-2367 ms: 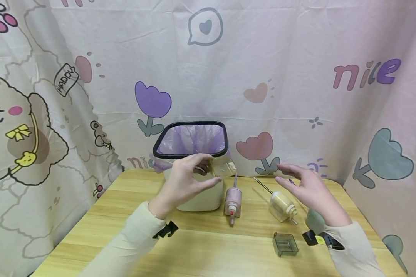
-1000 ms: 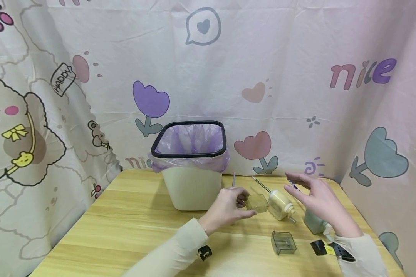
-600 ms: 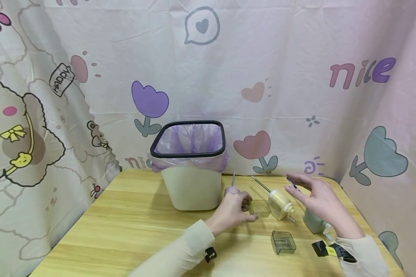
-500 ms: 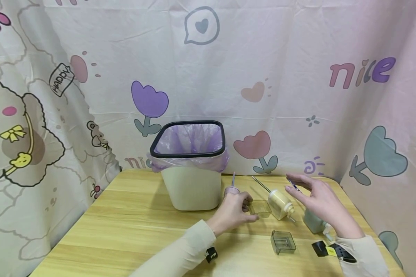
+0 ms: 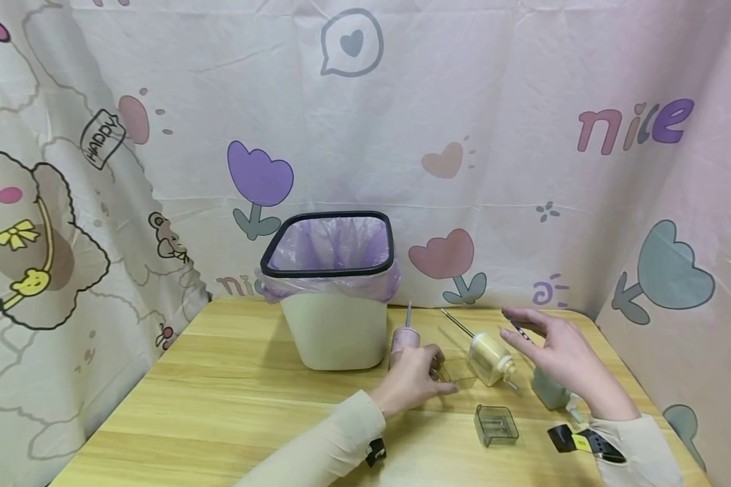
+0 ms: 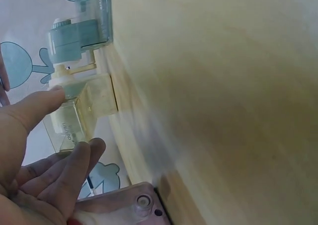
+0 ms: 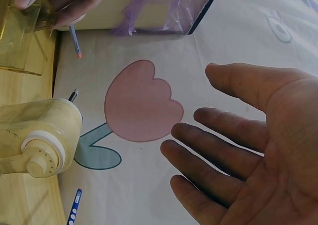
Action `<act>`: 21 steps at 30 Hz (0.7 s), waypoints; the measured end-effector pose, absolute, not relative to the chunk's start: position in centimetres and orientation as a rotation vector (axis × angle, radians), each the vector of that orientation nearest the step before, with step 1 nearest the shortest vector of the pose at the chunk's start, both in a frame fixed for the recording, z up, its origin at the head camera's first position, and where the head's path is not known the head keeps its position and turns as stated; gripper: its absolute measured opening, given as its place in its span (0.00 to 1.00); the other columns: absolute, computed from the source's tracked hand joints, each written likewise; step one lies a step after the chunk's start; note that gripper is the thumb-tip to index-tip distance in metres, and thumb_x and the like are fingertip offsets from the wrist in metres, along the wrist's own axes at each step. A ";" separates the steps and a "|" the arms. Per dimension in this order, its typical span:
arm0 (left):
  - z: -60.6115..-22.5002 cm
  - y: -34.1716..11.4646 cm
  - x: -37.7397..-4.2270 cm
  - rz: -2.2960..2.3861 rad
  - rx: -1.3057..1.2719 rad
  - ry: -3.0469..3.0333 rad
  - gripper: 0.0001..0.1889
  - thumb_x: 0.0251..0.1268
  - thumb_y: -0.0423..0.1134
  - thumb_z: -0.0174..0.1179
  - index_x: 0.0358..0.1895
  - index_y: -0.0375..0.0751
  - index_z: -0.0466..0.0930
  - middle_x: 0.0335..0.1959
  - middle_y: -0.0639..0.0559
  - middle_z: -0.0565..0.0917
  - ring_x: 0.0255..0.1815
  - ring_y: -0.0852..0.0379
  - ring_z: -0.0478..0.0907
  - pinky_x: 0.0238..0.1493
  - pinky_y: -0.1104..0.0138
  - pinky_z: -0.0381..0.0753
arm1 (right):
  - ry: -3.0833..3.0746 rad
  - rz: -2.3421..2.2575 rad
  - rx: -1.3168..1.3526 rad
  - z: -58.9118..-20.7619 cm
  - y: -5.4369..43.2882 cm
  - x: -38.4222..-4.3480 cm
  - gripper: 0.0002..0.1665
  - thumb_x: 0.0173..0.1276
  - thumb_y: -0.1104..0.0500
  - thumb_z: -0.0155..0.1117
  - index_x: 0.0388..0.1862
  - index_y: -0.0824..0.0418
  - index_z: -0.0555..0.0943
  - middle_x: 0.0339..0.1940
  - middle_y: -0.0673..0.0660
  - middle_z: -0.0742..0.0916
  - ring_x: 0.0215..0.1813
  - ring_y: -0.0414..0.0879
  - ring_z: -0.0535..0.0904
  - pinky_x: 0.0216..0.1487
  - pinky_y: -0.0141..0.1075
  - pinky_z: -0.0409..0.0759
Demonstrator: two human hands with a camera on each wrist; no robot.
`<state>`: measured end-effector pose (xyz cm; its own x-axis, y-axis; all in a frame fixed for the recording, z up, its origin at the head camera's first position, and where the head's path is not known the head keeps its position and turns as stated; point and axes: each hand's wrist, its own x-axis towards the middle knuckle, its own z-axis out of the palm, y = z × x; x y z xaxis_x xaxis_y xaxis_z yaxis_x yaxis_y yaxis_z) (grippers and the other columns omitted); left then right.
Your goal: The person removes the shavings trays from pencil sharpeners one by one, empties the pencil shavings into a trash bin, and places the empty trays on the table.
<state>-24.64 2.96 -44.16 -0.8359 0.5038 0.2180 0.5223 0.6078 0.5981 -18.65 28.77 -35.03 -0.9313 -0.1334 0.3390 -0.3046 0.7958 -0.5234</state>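
My left hand (image 5: 411, 380) pinches a clear yellow shavings tray (image 5: 460, 372) between thumb and fingers, close over the table. In the left wrist view the tray (image 6: 82, 113) overlaps the sharpener behind it. Just beyond stands a yellow crank pencil sharpener (image 5: 487, 357) with a dark pencil (image 5: 457, 322) sticking out its back. A pink sharpener (image 5: 405, 337), also with a pencil in it, is partly hidden behind my left hand. My right hand (image 5: 557, 348) hovers above a green sharpener (image 5: 549, 389), fingers spread and holding nothing, as the right wrist view confirms.
A grey-green clear tray (image 5: 496, 426) lies on the wooden table (image 5: 231, 406), nearer me than the sharpeners. At the back stands a cream bin (image 5: 338, 331) with a black rim and purple liner. A printed curtain (image 5: 512, 81) hangs behind and beside the table.
My left hand has brought the yellow tray from in front of the bin rightward and down toward the table beside the yellow sharpener. My right hand shifted slightly right, then stayed nearly still.
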 end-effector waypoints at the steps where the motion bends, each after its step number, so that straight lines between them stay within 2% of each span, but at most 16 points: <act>1: -44.3 3.0 -24.6 -1.042 -0.891 -2.798 0.23 0.55 0.47 0.84 0.47 0.39 0.84 0.36 0.53 0.88 0.32 0.68 0.78 0.35 0.78 0.82 | -2.700 0.852 0.337 -35.1 28.8 -18.7 0.32 0.80 0.43 0.65 0.74 0.60 0.79 0.66 0.64 0.88 0.65 0.71 0.84 0.64 0.69 0.82; 12: -44.7 4.0 -24.5 -0.913 -0.925 -2.805 0.24 0.54 0.47 0.84 0.46 0.37 0.86 0.36 0.51 0.89 0.32 0.66 0.79 0.35 0.77 0.82 | -2.707 0.845 0.329 -35.0 28.9 -18.7 0.33 0.80 0.41 0.64 0.74 0.59 0.79 0.67 0.63 0.88 0.66 0.71 0.84 0.64 0.68 0.82; 21: -45.1 4.6 -24.3 -0.878 -0.923 -2.818 0.23 0.52 0.47 0.85 0.43 0.38 0.85 0.31 0.54 0.85 0.28 0.68 0.75 0.30 0.78 0.78 | -2.715 0.849 0.326 -35.1 29.2 -18.7 0.32 0.80 0.42 0.64 0.74 0.58 0.79 0.68 0.63 0.88 0.67 0.72 0.83 0.64 0.69 0.82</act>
<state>-24.31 4.55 -45.08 -0.8208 0.5297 0.2138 0.5574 0.6610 0.5023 -18.70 29.25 -35.13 -0.9361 -0.1303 0.3268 -0.2932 0.8023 -0.5200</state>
